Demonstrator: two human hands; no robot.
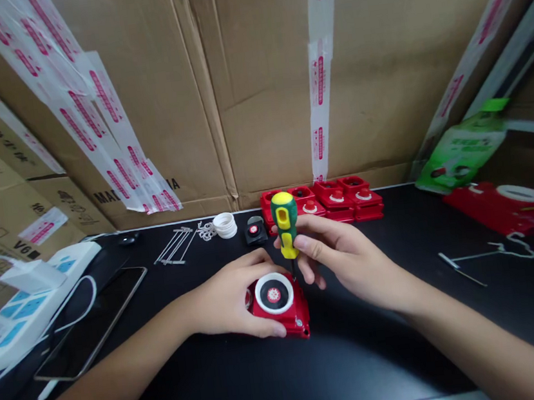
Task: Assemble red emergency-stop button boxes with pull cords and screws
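Observation:
A red plastic housing (289,322) lies on the black table, with a white ring (261,301) around a black disc that has a red and white centre (273,295). Fingers and thumb of my left hand (233,298) grip the housing from its left side. My right hand (334,250) is closed on the green and yellow handle of a screwdriver (285,224), held upright. Its shaft points down at the housing's far right corner, where a small screw seems to sit. Whether the tip is seated cannot be made out.
Several red housings (335,201) stand along the cardboard wall (264,96), beside a small black part (255,232), stacked white rings (224,225) and metal T-shaped rods (174,246). At left lie a phone (94,322) and power strip (68,266); at right, a green bottle (462,147), another red housing (496,207) and a corded rod (473,257).

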